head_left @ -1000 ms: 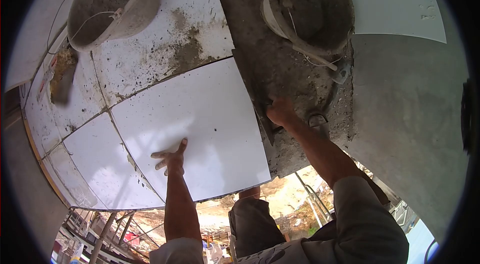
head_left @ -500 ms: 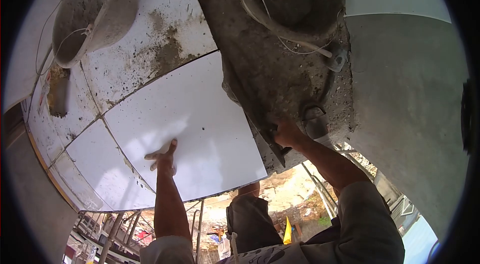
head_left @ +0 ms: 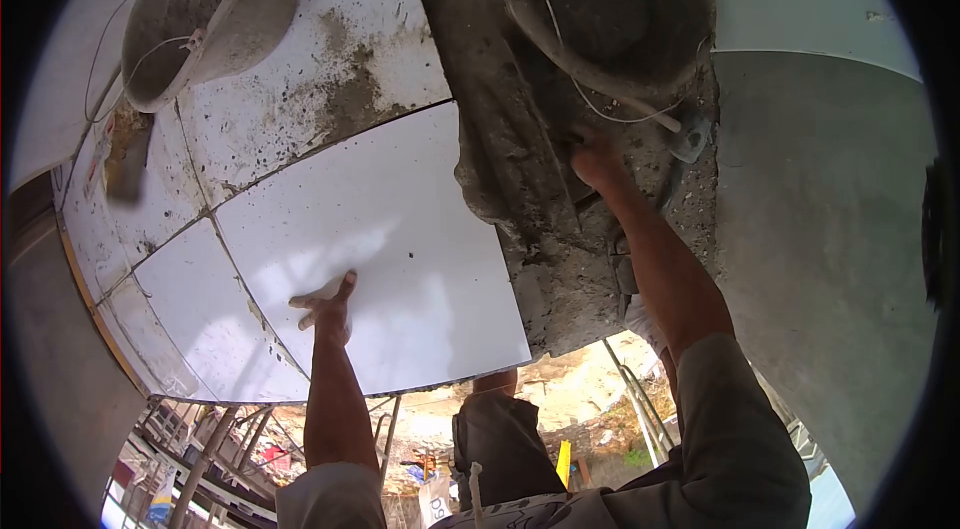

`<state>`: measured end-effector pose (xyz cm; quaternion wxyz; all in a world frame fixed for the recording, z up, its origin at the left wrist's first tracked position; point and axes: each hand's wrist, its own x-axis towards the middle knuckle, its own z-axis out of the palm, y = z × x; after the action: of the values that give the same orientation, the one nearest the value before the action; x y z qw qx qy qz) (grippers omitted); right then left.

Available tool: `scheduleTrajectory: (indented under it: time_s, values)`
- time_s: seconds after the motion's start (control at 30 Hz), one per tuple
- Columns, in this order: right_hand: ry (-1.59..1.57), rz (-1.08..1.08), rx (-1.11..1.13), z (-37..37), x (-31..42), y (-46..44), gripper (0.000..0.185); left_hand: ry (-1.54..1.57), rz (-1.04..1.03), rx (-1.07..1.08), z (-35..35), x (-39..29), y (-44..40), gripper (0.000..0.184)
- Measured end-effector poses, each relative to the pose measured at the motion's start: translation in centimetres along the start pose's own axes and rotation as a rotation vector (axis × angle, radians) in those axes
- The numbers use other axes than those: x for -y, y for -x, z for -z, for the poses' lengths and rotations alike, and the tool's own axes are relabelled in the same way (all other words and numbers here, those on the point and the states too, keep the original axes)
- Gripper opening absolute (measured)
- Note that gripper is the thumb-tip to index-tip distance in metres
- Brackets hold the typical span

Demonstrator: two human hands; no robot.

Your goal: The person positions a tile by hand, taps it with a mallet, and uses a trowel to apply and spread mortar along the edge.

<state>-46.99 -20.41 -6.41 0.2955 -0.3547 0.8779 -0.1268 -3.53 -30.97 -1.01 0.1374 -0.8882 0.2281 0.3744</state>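
Observation:
My left hand [head_left: 328, 307] lies on a large white tile [head_left: 400, 229], fingers spread and holding nothing. To the right, my right hand [head_left: 594, 163] is closed on the handle of a long, flat, mortar-coated trowel [head_left: 545, 144]. The trowel is over the dark wet mortar [head_left: 520, 249], away from the tile's right edge. A ridge of mortar lies along that edge and overlaps it near the upper right corner. The ends of my right fingers are hard to make out.
One mortar-stained bucket [head_left: 250, 29] stands on dirty tiles at the upper left. Another bucket [head_left: 620, 9] sits on the mortar bed, with a hammer-like tool [head_left: 690, 141] beside it. Scaffolding [head_left: 205, 464] shows below the tile edge.
The trowel first slid down along the tile's right edge, then moved up and right in my right hand. Mortar is now heaped beside that edge. My left hand stays on the tile.

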Motion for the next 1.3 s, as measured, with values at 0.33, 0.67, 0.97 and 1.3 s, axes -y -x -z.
scheduleTrajectory:
  time_s: [0.33,0.67,0.97,1.3]
  values:
    - [0.078,0.259,0.333,-0.1,-0.6,-2.4,0.038,0.000,-0.018,0.022,0.2,0.1,-0.5,0.147]
    - [0.324,0.297,0.506,2.0,-0.4,0.6,0.040,-0.061,-0.010,0.001,-0.2,0.8,-1.4,0.147]
    - [0.535,0.466,0.588,-1.3,-4.3,7.0,0.036,-0.024,-0.039,0.025,-0.1,0.3,-0.6,0.148]
    - [0.259,0.265,0.608,0.9,-4.0,12.2,0.042,-0.021,-0.038,0.021,0.2,0.2,-0.4,0.149]
